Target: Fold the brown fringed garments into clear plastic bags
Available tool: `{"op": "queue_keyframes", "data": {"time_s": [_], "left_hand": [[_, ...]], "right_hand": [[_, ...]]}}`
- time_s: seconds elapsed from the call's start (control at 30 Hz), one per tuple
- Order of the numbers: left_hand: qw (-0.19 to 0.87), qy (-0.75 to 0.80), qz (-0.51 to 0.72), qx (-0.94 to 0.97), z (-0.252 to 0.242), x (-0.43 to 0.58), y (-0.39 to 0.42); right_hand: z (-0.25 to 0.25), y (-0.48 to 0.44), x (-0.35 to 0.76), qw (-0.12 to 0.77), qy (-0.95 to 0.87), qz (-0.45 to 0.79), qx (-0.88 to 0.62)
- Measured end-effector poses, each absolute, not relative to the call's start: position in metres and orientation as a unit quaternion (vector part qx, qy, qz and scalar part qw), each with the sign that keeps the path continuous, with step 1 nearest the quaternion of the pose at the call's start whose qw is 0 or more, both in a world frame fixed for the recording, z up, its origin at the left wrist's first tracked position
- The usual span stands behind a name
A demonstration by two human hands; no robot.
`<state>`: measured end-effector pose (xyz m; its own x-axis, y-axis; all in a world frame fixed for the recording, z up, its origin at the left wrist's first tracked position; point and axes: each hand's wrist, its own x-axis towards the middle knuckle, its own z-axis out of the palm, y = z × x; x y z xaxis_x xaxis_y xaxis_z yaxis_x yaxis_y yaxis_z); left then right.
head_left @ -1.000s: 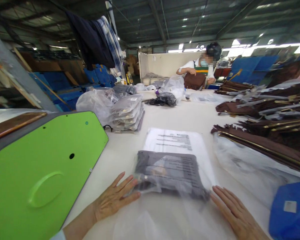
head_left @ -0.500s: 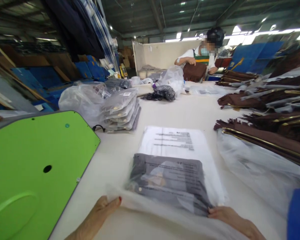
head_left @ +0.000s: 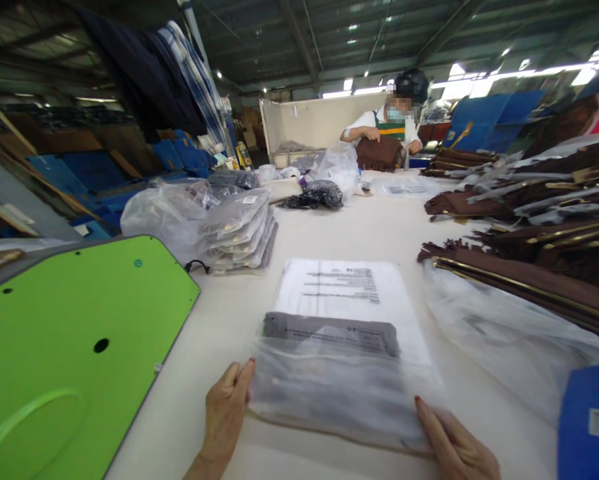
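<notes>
A dark grey folded garment in a clear plastic bag (head_left: pixel 339 380) lies on the white table (head_left: pixel 369 233) just in front of me. The bag's near flap is folded up over the garment. My left hand (head_left: pixel 226 410) pinches the flap's left edge. My right hand (head_left: pixel 452 447) presses on the flap's right corner, its fingers laid flat along the fold. Under the far end of the bag lies a stack of clear bags with printed text (head_left: pixel 346 290).
A bright green panel (head_left: pixel 74 353) fills the left foreground. A pile of bagged garments (head_left: pixel 242 230) sits behind it. Brown garments with gold trim (head_left: pixel 529 267) and loose plastic cover the right side. A blue bin (head_left: pixel 589 420) is at right. A person works at the far end.
My hands took the bag's near flap from the table and folded it up and forward over the garment, which now shows only as a strip beyond the fold.
</notes>
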<state>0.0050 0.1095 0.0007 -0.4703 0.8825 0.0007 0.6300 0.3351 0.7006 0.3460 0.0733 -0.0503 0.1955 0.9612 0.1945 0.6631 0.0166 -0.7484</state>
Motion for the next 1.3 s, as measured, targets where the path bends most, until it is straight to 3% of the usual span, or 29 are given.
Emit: {"op": "queue_keyframes", "data": {"time_s": [0.2, 0.3, 0.5, 0.63, 0.7, 0.83, 1.07, 1.3], "left_hand": [[0.088, 0.815, 0.249, 0.516, -0.007, 0.010, 0.119], [0.041, 0.820, 0.226, 0.525, -0.007, 0.009, 0.120], [-0.118, 0.789, 0.248, 0.549, -0.001, 0.011, 0.114], [-0.303, 0.496, 0.278, 0.765, 0.004, 0.039, 0.110], [-0.260, 0.375, 0.195, 0.868, 0.008, 0.061, 0.117], [-0.111, 0.471, 0.041, 0.874, 0.011, 0.097, 0.146], [-0.064, 0.517, 0.016, 0.854, 0.008, 0.103, 0.162], [-0.048, 0.532, -0.009, 0.846, 0.011, 0.104, 0.158]], "right_hand": [[-0.069, 0.086, 0.335, 0.150, -0.672, -0.070, -0.722], [-0.069, 0.089, 0.327, 0.049, -0.671, -0.140, -0.727], [-0.054, 0.092, 0.313, 0.060, -0.636, -0.101, -0.763], [-0.045, 0.094, 0.309, 0.095, -0.614, -0.066, -0.781], [-0.043, 0.094, 0.309, 0.111, -0.602, -0.047, -0.789], [-0.039, 0.093, 0.311, 0.137, -0.598, -0.012, -0.789], [-0.032, 0.092, 0.309, 0.178, -0.532, 0.007, -0.828], [-0.033, 0.086, 0.316, 0.150, -0.525, -0.040, -0.837]]}}
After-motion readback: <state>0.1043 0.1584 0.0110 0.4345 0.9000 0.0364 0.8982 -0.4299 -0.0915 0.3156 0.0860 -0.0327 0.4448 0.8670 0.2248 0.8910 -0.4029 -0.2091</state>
